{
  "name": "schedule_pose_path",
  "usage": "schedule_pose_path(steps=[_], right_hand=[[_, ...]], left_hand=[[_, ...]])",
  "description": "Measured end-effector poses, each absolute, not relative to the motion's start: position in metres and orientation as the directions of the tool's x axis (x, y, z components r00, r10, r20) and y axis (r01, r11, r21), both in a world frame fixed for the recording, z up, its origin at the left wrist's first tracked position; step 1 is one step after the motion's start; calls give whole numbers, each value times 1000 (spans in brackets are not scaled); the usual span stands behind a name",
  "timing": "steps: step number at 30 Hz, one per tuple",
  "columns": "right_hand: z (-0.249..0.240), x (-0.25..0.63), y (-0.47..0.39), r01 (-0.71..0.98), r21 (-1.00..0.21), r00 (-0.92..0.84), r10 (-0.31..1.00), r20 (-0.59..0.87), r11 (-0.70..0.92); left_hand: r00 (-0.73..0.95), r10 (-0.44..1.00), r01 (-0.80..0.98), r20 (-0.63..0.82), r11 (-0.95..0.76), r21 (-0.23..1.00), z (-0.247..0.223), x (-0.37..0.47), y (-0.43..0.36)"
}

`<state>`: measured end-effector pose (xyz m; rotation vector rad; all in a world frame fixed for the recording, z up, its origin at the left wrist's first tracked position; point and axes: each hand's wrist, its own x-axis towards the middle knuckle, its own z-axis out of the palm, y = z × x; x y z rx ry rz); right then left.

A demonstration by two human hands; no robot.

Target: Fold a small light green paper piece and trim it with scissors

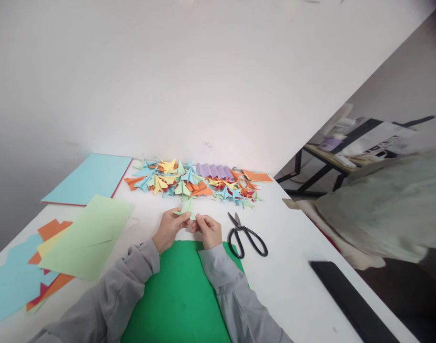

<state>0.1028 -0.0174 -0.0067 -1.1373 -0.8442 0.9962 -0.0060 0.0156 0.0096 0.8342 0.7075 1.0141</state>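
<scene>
Between my hands is a small folded light green paper plane, above the far edge of a green sheet. My left hand pinches its left side between thumb and fingers. My right hand has its fingertips closed on the paper's right lower edge. Just beyond lies a heap of small folded paper planes in green, blue, yellow, orange and red. Black-handled scissors rest to the right of my right hand, blades pointing away.
Left are a light blue sheet stack, a light green sheet and coloured scraps. Pleated purple paper and orange paper lie by the wall. A black strip and a person's pale clothing are right.
</scene>
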Motion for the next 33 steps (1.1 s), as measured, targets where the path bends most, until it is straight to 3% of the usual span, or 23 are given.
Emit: schedule_pose_path(steps=[9,24,29,33], right_hand=[[-5,102,-16,-235,-970,335,942,-16,67],[-13,110,-12,-323,-946,341,934,-110,6],[-12,109,-13,-241,-971,326,943,-71,10],[-12,109,-13,-240,-967,377,926,-14,83]], left_hand=[[345,936,-346,-67,193,918,-1,-6,17],[347,924,-430,-160,309,848,10,-10,20],[344,929,-392,-136,273,879,10,-9,18],[444,884,-466,-144,365,806,12,-11,19]])
